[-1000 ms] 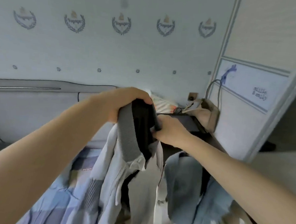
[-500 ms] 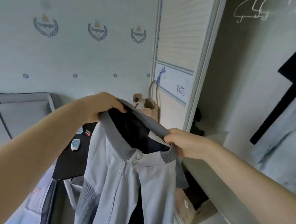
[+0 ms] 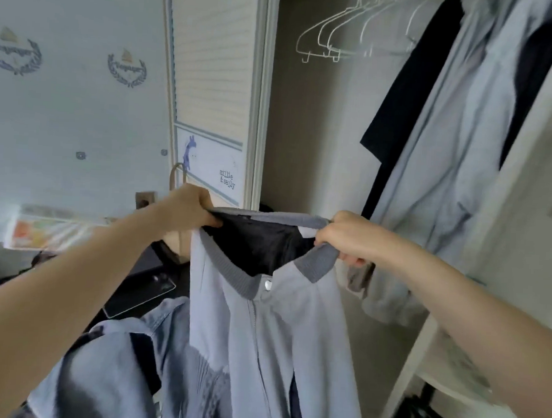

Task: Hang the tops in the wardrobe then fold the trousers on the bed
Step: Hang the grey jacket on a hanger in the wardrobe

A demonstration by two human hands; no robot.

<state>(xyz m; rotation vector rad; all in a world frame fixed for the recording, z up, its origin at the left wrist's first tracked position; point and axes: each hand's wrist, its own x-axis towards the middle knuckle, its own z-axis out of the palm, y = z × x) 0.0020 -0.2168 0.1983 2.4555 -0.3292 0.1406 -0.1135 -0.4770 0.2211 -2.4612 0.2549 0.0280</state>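
Head view: left hand (image 3: 190, 211) and right hand (image 3: 346, 238) each grip the jacket (image 3: 262, 329) collar, stretching it wide.

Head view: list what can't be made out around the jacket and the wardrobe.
- Jacket: its hem and sleeves, cut off by the bottom edge.
- Empty hangers: their hooks and the rail, cut off by the top edge.
- Right hand: most of its fingers, tucked under the grey collar.
- Denim garment: its type, bunched, partly behind the left forearm.
- Hanging clothes: what holds them up, cut off by the top edge.
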